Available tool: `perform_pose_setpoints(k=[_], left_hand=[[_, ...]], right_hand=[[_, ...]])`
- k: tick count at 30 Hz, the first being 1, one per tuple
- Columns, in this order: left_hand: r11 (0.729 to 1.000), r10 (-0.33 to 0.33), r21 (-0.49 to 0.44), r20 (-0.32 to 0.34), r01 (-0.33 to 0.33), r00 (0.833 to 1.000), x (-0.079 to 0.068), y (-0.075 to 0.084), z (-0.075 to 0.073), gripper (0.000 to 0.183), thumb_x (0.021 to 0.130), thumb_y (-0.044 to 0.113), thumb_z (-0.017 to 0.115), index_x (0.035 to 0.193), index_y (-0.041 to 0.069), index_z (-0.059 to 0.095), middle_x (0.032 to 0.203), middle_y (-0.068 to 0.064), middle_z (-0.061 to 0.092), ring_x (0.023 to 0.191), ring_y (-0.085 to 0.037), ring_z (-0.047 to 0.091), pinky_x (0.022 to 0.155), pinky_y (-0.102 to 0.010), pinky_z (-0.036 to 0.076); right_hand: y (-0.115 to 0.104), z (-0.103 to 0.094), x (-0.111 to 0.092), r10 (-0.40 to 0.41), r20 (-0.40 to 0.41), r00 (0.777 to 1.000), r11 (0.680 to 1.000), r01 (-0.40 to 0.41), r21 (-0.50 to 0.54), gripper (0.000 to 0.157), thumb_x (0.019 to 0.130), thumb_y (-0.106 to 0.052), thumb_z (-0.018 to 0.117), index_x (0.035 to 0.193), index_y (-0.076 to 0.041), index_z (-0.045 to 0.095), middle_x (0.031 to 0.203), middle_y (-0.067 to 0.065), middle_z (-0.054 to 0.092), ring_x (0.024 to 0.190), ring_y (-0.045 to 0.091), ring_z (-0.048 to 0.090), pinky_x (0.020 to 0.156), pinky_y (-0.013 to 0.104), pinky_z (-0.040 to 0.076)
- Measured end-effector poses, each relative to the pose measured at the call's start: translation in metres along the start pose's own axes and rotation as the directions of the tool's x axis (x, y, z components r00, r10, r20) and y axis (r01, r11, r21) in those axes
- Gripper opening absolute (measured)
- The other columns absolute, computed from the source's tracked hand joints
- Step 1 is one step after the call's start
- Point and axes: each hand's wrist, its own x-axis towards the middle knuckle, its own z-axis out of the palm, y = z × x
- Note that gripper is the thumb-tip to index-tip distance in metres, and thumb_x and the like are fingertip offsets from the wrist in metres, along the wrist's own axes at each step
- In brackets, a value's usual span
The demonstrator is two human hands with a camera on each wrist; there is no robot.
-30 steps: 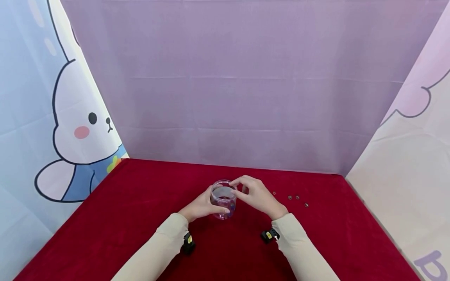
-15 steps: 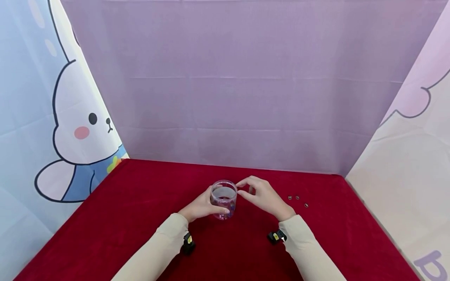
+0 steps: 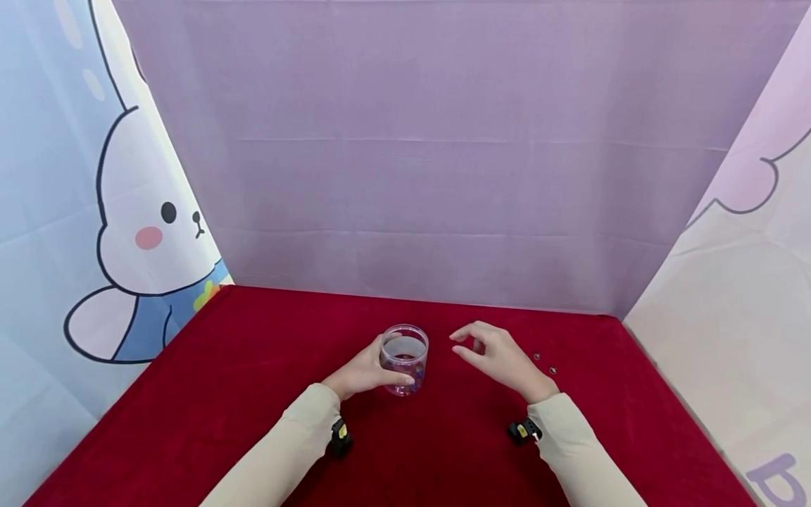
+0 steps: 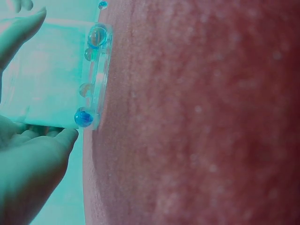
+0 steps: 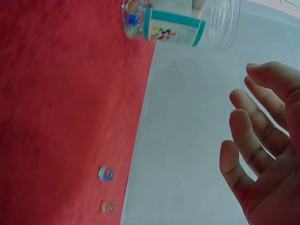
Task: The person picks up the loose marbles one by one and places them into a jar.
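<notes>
A clear plastic jar point(image 3: 415, 362) stands upright and open-topped on the red cloth, my left hand point(image 3: 364, 370) gripping its side with thumb and fingers. Several glass marbles lie at its bottom, among them a blue marble point(image 4: 84, 117) in the left wrist view. A teal-edged label point(image 5: 173, 28) shows on the jar in the right wrist view. To the right of the jar, my right hand point(image 3: 497, 355) hovers with loosely bent fingers apart and nothing between them. Beyond it two loose marbles are visible, a nearer marble point(image 3: 553, 370) and a farther marble point(image 3: 536, 356).
Red cloth point(image 3: 253, 394) covers the table. A purple curtain point(image 3: 405, 176) hangs along the back edge, with a rabbit-printed sheet point(image 3: 146, 225) at the left and a pale sheet point(image 3: 728, 317) at the right.
My right hand has drawn back rightward from the jar's rim toward the loose marbles, its fingers parting. It now covers some marbles seen earlier. The left hand and jar stay put.
</notes>
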Motion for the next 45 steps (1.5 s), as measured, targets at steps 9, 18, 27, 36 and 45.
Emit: perform_pose_setpoints(k=[9,18,27,36,45], left_hand=[[1.0,0.006,-0.001,-0.006,-0.006,1.0,-0.002,0.003,-0.001,0.095,0.079,0.028,0.088,0.153,0.011,0.03,0.137,-0.008,0.052,0.129,-0.026,0.047,0.106,-0.053,0.041],[1.0,0.003,0.004,-0.01,-0.003,1.0,-0.002,0.005,0.0,0.095,0.079,0.028,0.088,0.153,0.01,0.031,0.137,-0.008,0.052,0.129,-0.026,0.047,0.106,-0.052,0.04],[1.0,0.011,0.012,-0.012,-0.011,1.0,-0.001,0.006,0.0,0.097,0.079,0.027,0.088,0.153,0.009,0.029,0.138,-0.009,0.052,0.129,-0.027,0.047,0.106,-0.053,0.04],[1.0,0.002,0.009,-0.004,-0.002,1.0,-0.001,0.006,-0.002,0.097,0.079,0.03,0.088,0.153,0.011,0.029,0.139,-0.009,0.05,0.129,-0.027,0.046,0.105,-0.052,0.042],[1.0,-0.001,0.003,-0.004,0.001,1.0,0.0,0.005,-0.002,0.098,0.078,0.032,0.088,0.153,0.012,0.028,0.139,-0.008,0.05,0.129,-0.027,0.045,0.105,-0.052,0.042]], right_hand=[[0.014,-0.016,-0.014,0.033,-0.001,0.999,0.999,-0.033,-0.01,0.023,0.09,-0.014,0.077,0.111,-0.02,0.071,0.1,-0.011,0.064,0.068,0.007,0.051,0.061,0.024,0.048],[0.027,-0.027,-0.026,0.049,-0.025,0.998,0.999,-0.05,-0.019,0.023,0.089,-0.01,0.077,0.108,-0.021,0.071,0.096,-0.013,0.064,0.067,0.008,0.052,0.061,0.024,0.047],[0.039,-0.04,-0.041,0.078,-0.049,0.996,0.994,-0.081,-0.071,0.02,0.089,-0.012,0.078,0.108,-0.016,0.073,0.103,-0.005,0.067,0.069,0.008,0.052,0.061,0.025,0.048],[0.056,-0.052,-0.056,0.122,-0.066,0.99,0.985,-0.129,-0.117,0.022,0.09,-0.015,0.077,0.11,-0.019,0.071,0.105,-0.001,0.068,0.072,0.008,0.054,0.065,0.025,0.05],[0.068,-0.066,-0.072,0.166,-0.086,0.982,0.972,-0.178,-0.153,0.022,0.089,-0.012,0.077,0.109,-0.019,0.072,0.101,-0.006,0.066,0.069,0.008,0.053,0.061,0.025,0.049]])
